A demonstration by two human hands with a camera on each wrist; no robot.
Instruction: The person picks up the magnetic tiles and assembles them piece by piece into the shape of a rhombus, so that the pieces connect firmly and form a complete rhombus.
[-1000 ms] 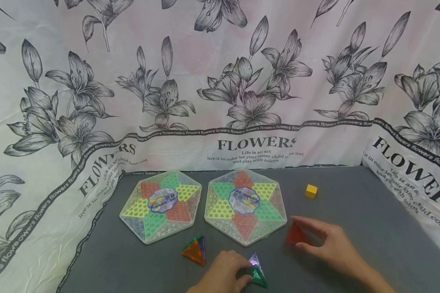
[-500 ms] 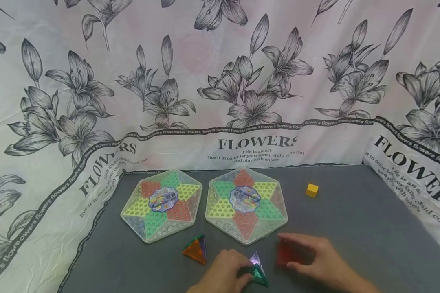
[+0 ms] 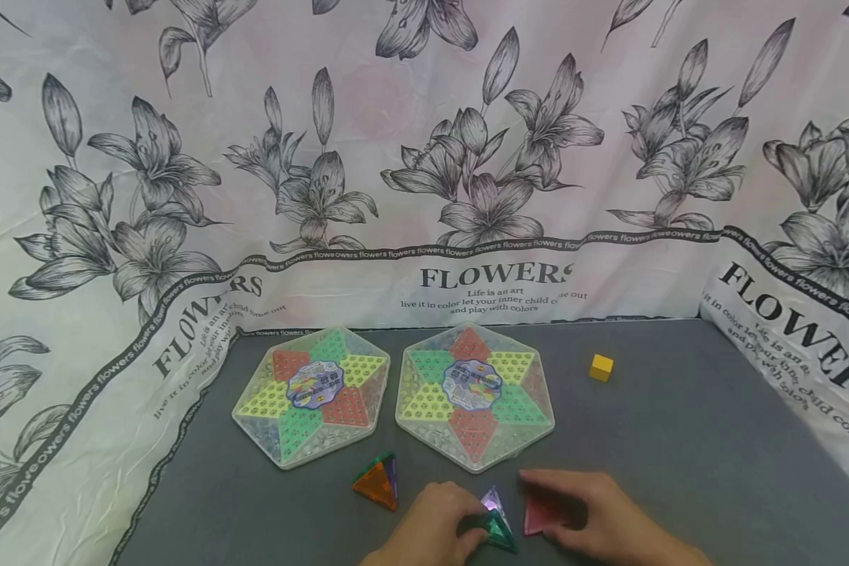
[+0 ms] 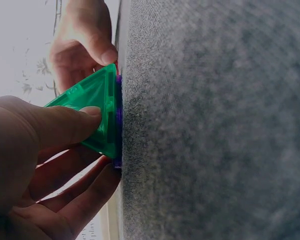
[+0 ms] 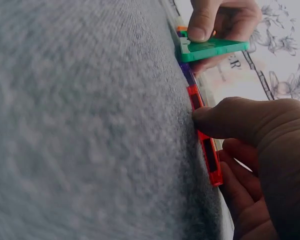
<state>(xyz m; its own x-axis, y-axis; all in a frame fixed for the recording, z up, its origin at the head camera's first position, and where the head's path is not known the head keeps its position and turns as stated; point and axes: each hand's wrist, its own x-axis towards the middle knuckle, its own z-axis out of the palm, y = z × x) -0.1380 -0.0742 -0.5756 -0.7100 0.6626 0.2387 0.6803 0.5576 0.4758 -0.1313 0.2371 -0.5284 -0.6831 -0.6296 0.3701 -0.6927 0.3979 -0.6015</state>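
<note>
My left hand (image 3: pixel 428 525) pinches a green translucent triangular magnetic tile (image 3: pixel 499 531) between thumb and fingers. In the left wrist view the green tile (image 4: pixel 97 90) stands tilted up from a purple tile (image 4: pixel 118 120) lying on the table. The purple tile (image 3: pixel 492 503) shows partly behind the green one in the head view. My right hand (image 3: pixel 597 511) grips a red triangular tile (image 3: pixel 538 515) just right of them. The right wrist view shows the red tile (image 5: pixel 208 150) edge-on, low at the table, its end close to the purple tile (image 5: pixel 187 73); whether they touch I cannot tell.
Left of my left hand stands a small piece of orange (image 3: pixel 377 485), green and purple triangular tiles. Two hexagonal Chinese checkers boxes (image 3: pixel 297 454) (image 3: pixel 475 464) lie behind. A yellow cube (image 3: pixel 601 368) sits at the back right. Flower-printed cloth (image 3: pixel 354 291) surrounds the grey table.
My right hand has slid left and toward me with the red tile, closing on the purple and green tiles. My left hand has stayed in place on the green tile.
</note>
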